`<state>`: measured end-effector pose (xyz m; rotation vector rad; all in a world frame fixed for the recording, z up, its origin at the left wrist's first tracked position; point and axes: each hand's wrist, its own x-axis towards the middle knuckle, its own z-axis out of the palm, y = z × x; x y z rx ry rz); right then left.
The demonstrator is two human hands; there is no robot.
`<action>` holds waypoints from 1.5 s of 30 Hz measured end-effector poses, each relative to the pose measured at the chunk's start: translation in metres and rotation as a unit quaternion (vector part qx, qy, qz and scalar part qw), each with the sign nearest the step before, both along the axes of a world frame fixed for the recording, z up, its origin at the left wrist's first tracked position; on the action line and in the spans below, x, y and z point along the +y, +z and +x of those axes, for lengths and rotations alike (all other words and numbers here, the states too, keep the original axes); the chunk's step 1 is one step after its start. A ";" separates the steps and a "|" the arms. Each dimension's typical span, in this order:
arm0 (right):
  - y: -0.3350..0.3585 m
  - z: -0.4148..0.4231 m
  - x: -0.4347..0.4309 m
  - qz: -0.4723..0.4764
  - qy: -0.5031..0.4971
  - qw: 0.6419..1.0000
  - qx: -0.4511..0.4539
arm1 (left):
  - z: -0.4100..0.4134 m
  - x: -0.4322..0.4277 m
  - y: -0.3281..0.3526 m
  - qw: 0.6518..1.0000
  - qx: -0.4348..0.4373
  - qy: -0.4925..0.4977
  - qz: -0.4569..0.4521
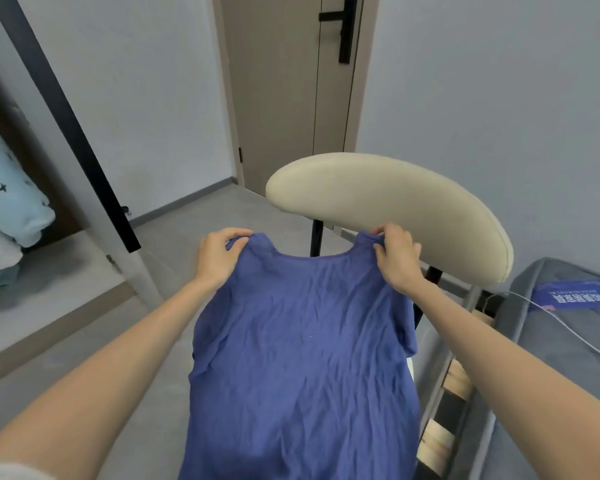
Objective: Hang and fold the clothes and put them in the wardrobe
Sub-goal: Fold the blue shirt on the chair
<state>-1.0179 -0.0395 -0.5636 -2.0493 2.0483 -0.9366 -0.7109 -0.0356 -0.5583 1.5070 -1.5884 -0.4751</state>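
Fingers (238,233) of left hand (219,259) and right hand (397,259) pinch the shirt (302,341) by its shoulders at 11 and 1 o'clock; it drapes toward 6. Hold both level and taut so creases drop.

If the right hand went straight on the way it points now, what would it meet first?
Most likely the cream padded chair backrest, which sits just beyond the right hand gripping the blue shirt by its shoulder; depth is unclear.

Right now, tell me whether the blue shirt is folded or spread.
Spread. The blue shirt hangs open, the left hand and right hand gripping its shoulders.
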 end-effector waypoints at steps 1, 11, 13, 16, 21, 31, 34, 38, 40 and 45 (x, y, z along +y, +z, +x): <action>-0.006 0.000 -0.002 0.002 -0.005 1.000 -0.002 | 0.001 -0.003 -0.005 1.000 0.002 0.003 0.000; -0.037 -0.004 0.006 0.028 0.067 0.994 -0.085 | 0.012 -0.007 -0.033 1.000 0.008 -0.012 0.005; -0.045 -0.008 0.017 0.065 0.082 0.991 -0.078 | 0.015 0.004 -0.038 1.000 0.009 -0.022 0.014; -0.059 -0.013 0.037 0.119 0.084 0.988 -0.043 | 0.018 0.024 -0.049 0.999 -0.012 -0.036 0.039; -0.083 -0.007 0.074 0.206 0.120 0.971 -0.029 | 0.007 0.061 -0.070 0.990 -0.050 -0.098 0.087; -0.093 0.031 0.102 0.267 0.166 0.949 0.008 | -0.005 0.096 -0.092 0.975 -0.095 -0.152 0.132; -0.090 0.066 0.102 0.259 0.169 0.948 -0.070 | 0.012 0.091 -0.092 0.988 -0.101 -0.085 0.078; -0.091 0.114 0.097 0.331 0.153 0.910 -0.196 | 0.039 0.074 -0.094 0.988 -0.090 0.051 0.118; -0.091 0.131 0.092 0.423 0.127 0.856 -0.270 | 0.046 0.069 -0.097 0.970 -0.009 0.086 0.226; -0.098 0.148 0.075 0.460 0.051 0.750 -0.473 | 0.055 0.062 -0.112 0.881 0.287 0.094 0.365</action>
